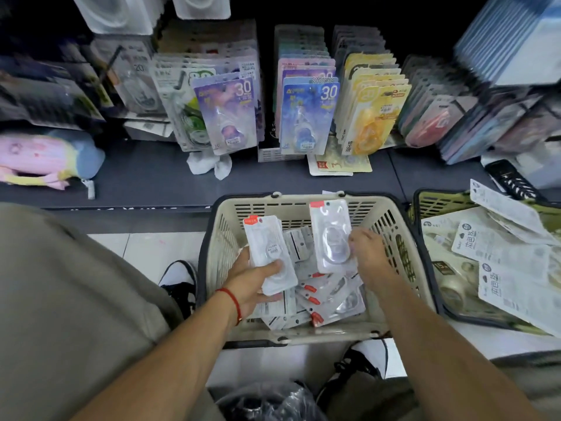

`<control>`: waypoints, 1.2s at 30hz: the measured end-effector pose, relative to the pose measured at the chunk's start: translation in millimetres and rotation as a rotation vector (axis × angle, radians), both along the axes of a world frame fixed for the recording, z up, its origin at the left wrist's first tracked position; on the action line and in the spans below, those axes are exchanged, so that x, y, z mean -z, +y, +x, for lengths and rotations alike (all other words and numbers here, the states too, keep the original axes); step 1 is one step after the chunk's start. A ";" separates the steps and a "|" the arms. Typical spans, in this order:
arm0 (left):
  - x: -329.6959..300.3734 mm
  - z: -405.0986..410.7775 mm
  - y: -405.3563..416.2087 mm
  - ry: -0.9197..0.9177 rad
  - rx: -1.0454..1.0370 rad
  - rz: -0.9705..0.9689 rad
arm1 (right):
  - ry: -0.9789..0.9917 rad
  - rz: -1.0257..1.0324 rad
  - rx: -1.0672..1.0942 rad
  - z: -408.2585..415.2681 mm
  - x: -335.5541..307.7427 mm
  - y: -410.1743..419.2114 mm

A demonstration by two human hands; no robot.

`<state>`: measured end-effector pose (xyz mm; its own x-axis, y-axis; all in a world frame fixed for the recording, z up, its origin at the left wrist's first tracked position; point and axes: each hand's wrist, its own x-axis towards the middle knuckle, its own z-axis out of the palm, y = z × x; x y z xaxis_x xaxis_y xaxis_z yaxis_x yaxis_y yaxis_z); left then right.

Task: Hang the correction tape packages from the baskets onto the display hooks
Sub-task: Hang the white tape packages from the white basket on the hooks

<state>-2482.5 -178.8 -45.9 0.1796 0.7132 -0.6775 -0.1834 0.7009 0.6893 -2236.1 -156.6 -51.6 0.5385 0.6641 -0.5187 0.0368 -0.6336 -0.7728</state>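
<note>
Beige basket [403, 238] below; each hand [252, 281] [368, 253] grips one package [268, 253] [332, 235].

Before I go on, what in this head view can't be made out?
- Display hooks: hidden behind hanging packs.
- Print on the left hand's pack: too small, blurred.
- Lower packs in the beige basket: buried under others.
- Green basket: cut by right edge.

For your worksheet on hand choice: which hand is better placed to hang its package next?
Probably the right hand: it holds one package upright and nearest the display. The left hand holds a stack lower.
</note>
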 end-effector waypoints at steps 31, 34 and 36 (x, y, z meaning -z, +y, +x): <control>-263.6 -153.3 153.9 0.210 -0.457 1.036 | -0.188 0.906 -0.390 -202.1 -288.1 160.5; -263.9 -158.0 153.6 0.161 -0.513 1.049 | -0.245 0.878 -0.417 -203.0 -287.2 171.8; -265.8 -158.7 151.1 0.146 -0.520 1.068 | -0.281 0.878 -0.422 -206.2 -285.6 173.4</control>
<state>-2641.2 -27.7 219.9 -0.3262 0.8926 0.3113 -0.1472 -0.3733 0.9160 -2442.2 16.8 234.0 0.1986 0.9140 0.3539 0.3781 0.2617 -0.8880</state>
